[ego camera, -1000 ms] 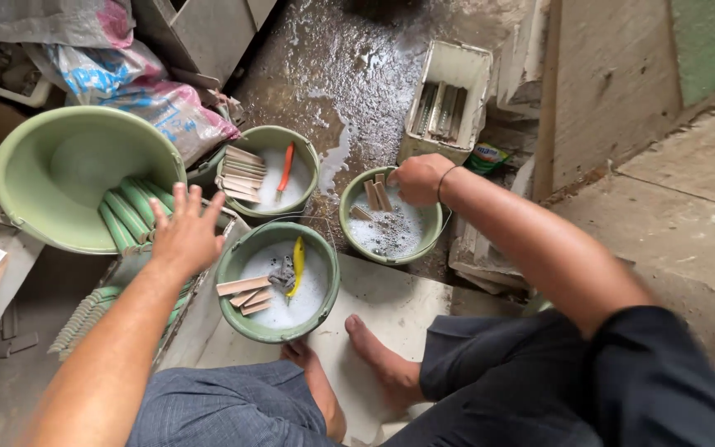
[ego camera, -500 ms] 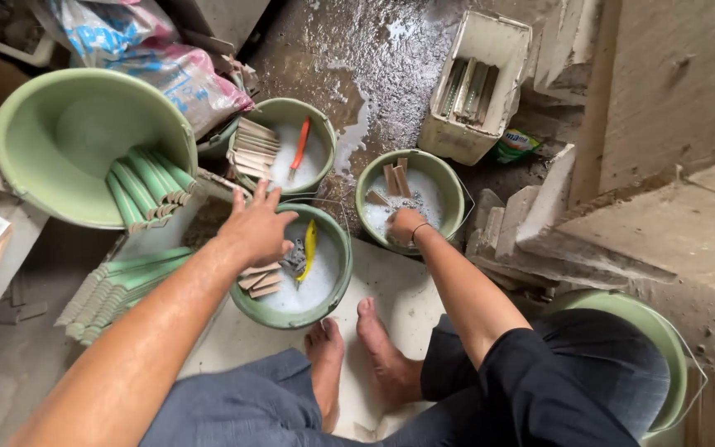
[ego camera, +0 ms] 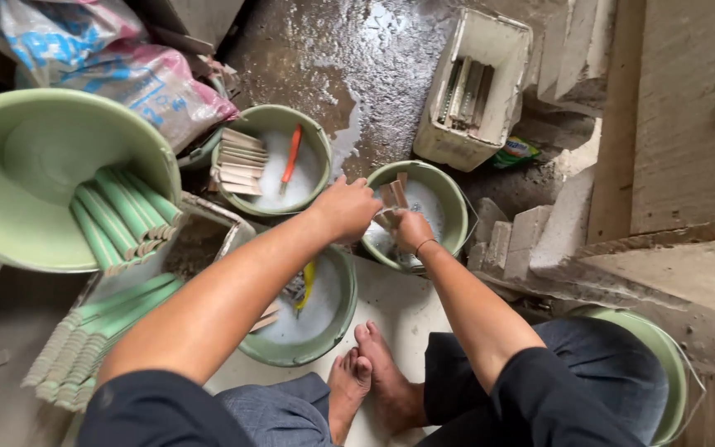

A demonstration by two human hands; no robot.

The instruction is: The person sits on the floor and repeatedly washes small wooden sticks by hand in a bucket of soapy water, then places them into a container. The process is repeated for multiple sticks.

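My left hand (ego camera: 346, 209) and my right hand (ego camera: 411, 229) meet over the left rim of a green basin (ego camera: 450, 192) of soapy water. Both hands seem to grip flat brownish tile strips (ego camera: 393, 195) that stick up between them. Just below my left forearm sits another green basin (ego camera: 334, 327) with foam, a yellow brush (ego camera: 304, 284) and a few strips. A third basin (ego camera: 312, 136) farther back holds a stack of strips (ego camera: 240, 161) and an orange brush (ego camera: 291, 154).
A large green tub (ego camera: 10, 149) at left holds green tile strips (ego camera: 122, 217); more lie stacked (ego camera: 84, 348) below it. A white crate (ego camera: 477, 83) with strips stands on the wet floor. Concrete blocks (ego camera: 539, 223) and another green tub (ego camera: 672, 372) are at right. My bare feet (ego camera: 370, 385) rest on a white sheet.
My left hand has swung right from the near basin to the right basin, joining my right hand on the strips. The camera view shifted slightly left.
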